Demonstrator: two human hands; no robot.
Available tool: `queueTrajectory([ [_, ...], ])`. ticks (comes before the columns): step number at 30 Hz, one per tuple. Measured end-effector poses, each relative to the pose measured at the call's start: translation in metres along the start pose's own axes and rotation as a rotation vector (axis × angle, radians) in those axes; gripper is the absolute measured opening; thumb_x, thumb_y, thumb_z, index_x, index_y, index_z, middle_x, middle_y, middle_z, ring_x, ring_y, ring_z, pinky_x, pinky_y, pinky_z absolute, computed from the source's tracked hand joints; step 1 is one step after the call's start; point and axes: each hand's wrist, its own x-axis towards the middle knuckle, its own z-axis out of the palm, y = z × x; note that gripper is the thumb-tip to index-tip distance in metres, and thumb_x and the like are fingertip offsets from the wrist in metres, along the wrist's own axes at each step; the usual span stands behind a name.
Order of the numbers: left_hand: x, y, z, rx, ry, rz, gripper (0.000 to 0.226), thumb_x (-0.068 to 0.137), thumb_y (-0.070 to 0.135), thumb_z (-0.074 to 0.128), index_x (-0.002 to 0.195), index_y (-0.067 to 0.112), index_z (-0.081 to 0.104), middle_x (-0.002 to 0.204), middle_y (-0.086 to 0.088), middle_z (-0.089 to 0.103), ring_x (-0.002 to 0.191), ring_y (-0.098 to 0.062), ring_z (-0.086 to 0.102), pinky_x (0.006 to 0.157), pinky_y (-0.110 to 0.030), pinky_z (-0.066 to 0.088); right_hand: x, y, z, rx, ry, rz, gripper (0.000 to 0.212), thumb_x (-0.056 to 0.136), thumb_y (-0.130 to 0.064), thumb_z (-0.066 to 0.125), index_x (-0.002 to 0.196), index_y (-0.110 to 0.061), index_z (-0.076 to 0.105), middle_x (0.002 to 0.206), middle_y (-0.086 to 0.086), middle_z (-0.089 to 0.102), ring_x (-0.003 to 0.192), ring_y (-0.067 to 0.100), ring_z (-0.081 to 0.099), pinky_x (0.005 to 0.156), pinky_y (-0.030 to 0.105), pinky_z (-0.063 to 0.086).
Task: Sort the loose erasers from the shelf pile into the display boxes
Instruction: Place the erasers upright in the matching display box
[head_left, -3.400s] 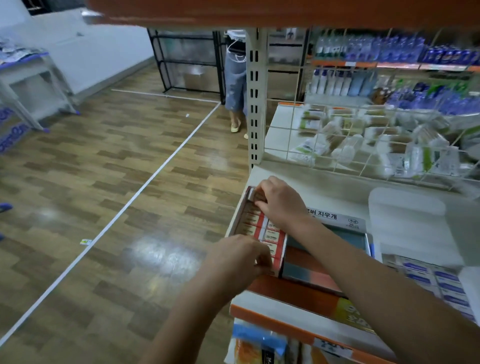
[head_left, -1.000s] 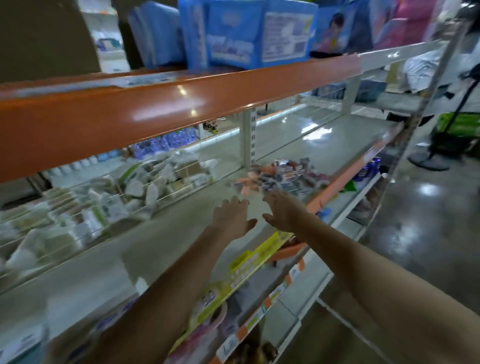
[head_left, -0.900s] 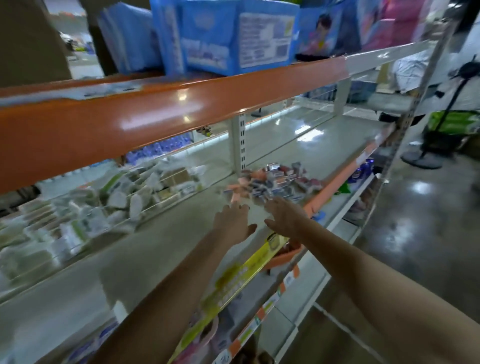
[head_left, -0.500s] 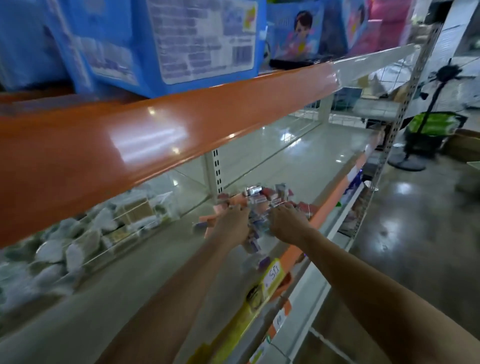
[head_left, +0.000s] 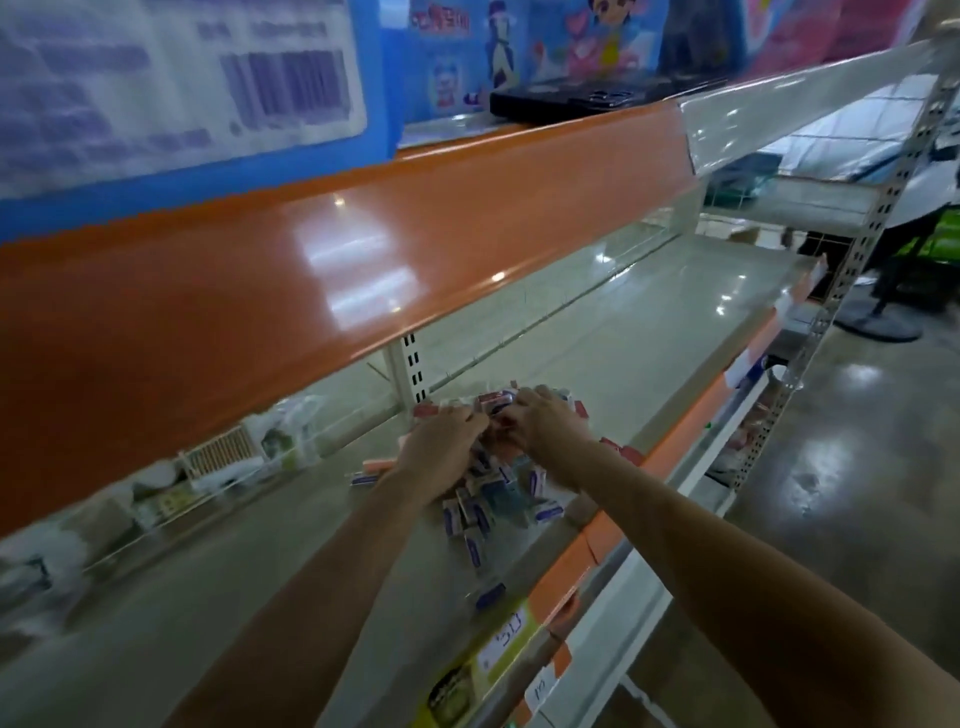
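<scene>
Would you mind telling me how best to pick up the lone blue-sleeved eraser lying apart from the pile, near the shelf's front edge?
Pinch the lone blue-sleeved eraser across its two long sides, coming from above. It lies flat on the grey shelf, clear of the pile of loose erasers, so fingers have room on both sides. The right hand looks the closer one.

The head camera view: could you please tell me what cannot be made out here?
- Left hand and right hand: grip hidden, fingers buried in the eraser pile.
- Eraser labels: too small, blurred.
- Display boxes: outside the frame.
- Barcode label: motion-blurred.
</scene>
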Motion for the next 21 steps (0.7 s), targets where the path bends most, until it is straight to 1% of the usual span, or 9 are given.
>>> queueTrajectory([
  [3, -0.002, 0.0, -0.002, -0.002, -0.011, 0.001, 0.033, 0.082, 0.011, 0.061, 0.115, 0.017, 0.057, 0.114, -0.005, 0.057, 0.102, -0.021, 0.053, 0.075, -0.03, 0.042, 0.007, 0.012, 0.005, -0.01, 0.057, -0.102, 0.033, 0.091, -0.033, 0.053, 0.119, -0.016, 0.057, 0.121, 0.007, 0.053, 0.112, 0.023, 0.043, 0.092, 0.034, 0.036],
  [6, -0.008, 0.003, -0.004, -0.027, 0.008, -0.032, 0.023, 0.083, 0.019, 0.063, 0.106, 0.019, 0.058, 0.107, -0.002, 0.06, 0.096, -0.02, 0.056, 0.07, -0.027, 0.041, 0.01, 0.02, 0.009, -0.017, 0.064, -0.195, 0.037, 0.089, -0.041, 0.054, 0.118, -0.017, 0.057, 0.123, 0.006, 0.056, 0.113, 0.023, 0.044, 0.092, 0.035, 0.037],
  [9, -0.017, 0.008, -0.005, -0.13, 0.038, -0.097, 0.018, 0.083, 0.022, 0.065, 0.099, 0.02, 0.058, 0.101, 0.001, 0.059, 0.089, -0.016, 0.057, 0.065, -0.024, 0.037, 0.011, 0.025, 0.009, -0.042, 0.033, -0.262, 0.042, 0.087, -0.046, 0.054, 0.116, -0.015, 0.057, 0.122, 0.006, 0.056, 0.112, 0.022, 0.043, 0.091, 0.035, 0.037],
  [11, -0.023, 0.013, -0.006, -0.276, 0.048, -0.19, 0.019, 0.083, 0.02, 0.066, 0.1, 0.023, 0.059, 0.1, 0.003, 0.06, 0.085, -0.012, 0.058, 0.065, -0.024, 0.042, 0.011, 0.029, 0.008, -0.002, 0.041, -0.284, 0.039, 0.089, -0.044, 0.051, 0.113, -0.014, 0.059, 0.118, 0.006, 0.058, 0.11, 0.021, 0.043, 0.09, 0.033, 0.037],
  [13, -0.028, 0.017, -0.008, -0.466, 0.084, -0.303, 0.022, 0.083, 0.018, 0.067, 0.102, 0.026, 0.061, 0.101, 0.006, 0.061, 0.083, -0.005, 0.059, 0.068, -0.021, 0.048, 0.008, 0.032, 0.004, 0.168, 0.062, -0.267, 0.031, 0.092, -0.036, 0.049, 0.111, -0.014, 0.06, 0.11, 0.004, 0.059, 0.103, 0.018, 0.046, 0.089, 0.031, 0.037],
  [15, -0.035, 0.021, -0.011, -0.591, 0.134, -0.39, 0.027, 0.083, 0.02, 0.068, 0.108, 0.028, 0.062, 0.099, 0.011, 0.063, 0.08, 0.004, 0.059, 0.066, -0.014, 0.044, 0.002, 0.034, -0.001, 0.403, 0.061, -0.249, 0.024, 0.093, -0.032, 0.05, 0.108, -0.018, 0.061, 0.097, -0.004, 0.059, 0.087, 0.009, 0.048, 0.079, 0.025, 0.041],
  [17, -0.045, 0.027, -0.015, -0.689, 0.175, -0.455, 0.027, 0.083, 0.023, 0.067, 0.109, 0.03, 0.064, 0.1, 0.012, 0.066, 0.082, 0.004, 0.061, 0.068, -0.015, 0.047, -0.005, 0.032, -0.007, 0.617, 0.007, -0.253, 0.018, 0.093, -0.028, 0.052, 0.108, -0.024, 0.06, 0.088, -0.012, 0.058, 0.077, 0.001, 0.053, 0.069, 0.017, 0.042],
  [19, -0.058, 0.033, -0.021, -0.809, 0.233, -0.508, 0.024, 0.084, 0.022, 0.067, 0.103, 0.037, 0.065, 0.096, 0.015, 0.068, 0.083, -0.001, 0.064, 0.072, -0.019, 0.051, -0.013, 0.028, -0.014, 0.812, -0.055, -0.269, 0.017, 0.094, -0.024, 0.052, 0.105, -0.035, 0.058, 0.083, -0.014, 0.059, 0.075, 0.001, 0.059, 0.064, 0.016, 0.048],
  [21, -0.076, 0.041, -0.028, -0.852, 0.312, -0.559, 0.027, 0.084, 0.021, 0.067, 0.093, 0.046, 0.064, 0.085, 0.022, 0.066, 0.076, 0.001, 0.062, 0.065, -0.013, 0.048, -0.023, 0.019, -0.021, 1.007, -0.112, -0.274, 0.023, 0.094, -0.021, 0.052, 0.098, -0.043, 0.056, 0.075, -0.011, 0.062, 0.07, 0.004, 0.063, 0.062, 0.018, 0.051],
])
